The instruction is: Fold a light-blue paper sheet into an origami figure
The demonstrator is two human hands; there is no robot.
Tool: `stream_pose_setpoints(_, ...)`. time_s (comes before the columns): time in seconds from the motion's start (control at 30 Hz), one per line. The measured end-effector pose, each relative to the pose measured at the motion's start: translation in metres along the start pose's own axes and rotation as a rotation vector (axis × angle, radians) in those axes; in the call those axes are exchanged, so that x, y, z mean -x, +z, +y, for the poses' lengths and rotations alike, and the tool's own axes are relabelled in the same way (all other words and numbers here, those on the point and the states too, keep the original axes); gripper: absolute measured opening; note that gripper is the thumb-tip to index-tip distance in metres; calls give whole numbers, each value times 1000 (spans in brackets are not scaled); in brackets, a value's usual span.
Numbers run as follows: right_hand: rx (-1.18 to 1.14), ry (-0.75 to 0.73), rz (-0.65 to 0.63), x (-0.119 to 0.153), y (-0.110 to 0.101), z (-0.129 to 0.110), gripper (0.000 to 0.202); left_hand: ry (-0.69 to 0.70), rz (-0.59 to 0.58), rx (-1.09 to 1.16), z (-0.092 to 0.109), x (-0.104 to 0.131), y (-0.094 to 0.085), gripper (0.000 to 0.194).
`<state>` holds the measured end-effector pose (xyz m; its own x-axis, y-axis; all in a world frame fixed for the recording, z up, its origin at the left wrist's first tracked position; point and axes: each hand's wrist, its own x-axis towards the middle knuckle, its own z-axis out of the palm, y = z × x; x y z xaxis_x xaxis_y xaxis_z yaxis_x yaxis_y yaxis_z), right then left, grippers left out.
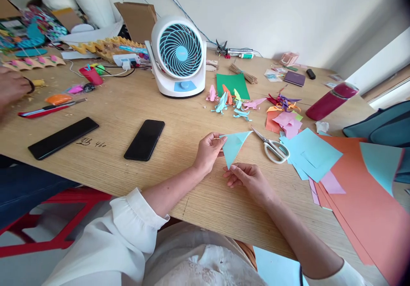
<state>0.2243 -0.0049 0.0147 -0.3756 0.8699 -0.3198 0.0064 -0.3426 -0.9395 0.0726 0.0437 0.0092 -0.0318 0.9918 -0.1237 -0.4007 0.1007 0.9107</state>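
Observation:
A light-blue sheet of origami paper (235, 145), folded into a triangle, is held just above the table between my two hands. My left hand (208, 151) pinches its upper left corner with the thumb on top. At the lower tip, my right hand (245, 178) grips the paper between thumb and fingers. White-handled scissors (272, 146) lie to the right of the paper. Beyond it stand several small folded paper figures (221, 102) in blue, pink, orange and yellow. The fingers under the paper are partly hidden.
A white fan (179, 57) stands at the back. On the left lie a black phone (144, 140) and a black case (64, 138); another person's hand (14, 85) is at far left. Coloured paper sheets (361, 192) and a maroon flask (331, 101) occupy the right.

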Motion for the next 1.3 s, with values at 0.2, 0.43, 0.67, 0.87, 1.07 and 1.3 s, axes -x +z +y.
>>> stream_pose_setpoints(0.2, 40, -12, 25, -1, 1, 1, 44, 14, -11, 2, -2, 1, 2, 38)
stream_pose_setpoints(0.43, 50, -12, 47, -2, 1, 1, 43, 13, -6, -9, -1, 4, 3, 37)
stream_pose_setpoints(0.67, 44, -18, 40, -2, 0, 2, 42, 12, -5, 10, -1, 5, 3, 36)
stream_pose_setpoints(0.87, 70, -39, 32, -3, -1, 7, 42, 4, -1, 3, -1, 5, 3, 39)
stream_pose_setpoints(1.07, 119, -94, 79, -4, -2, 12, 42, -77, -79, 60, 1, 3, 1, 49)
stream_pose_setpoints(1.3, 239, -217, 227, -7, -10, 13, 43, -157, -312, -2, -2, 5, 1, 45)
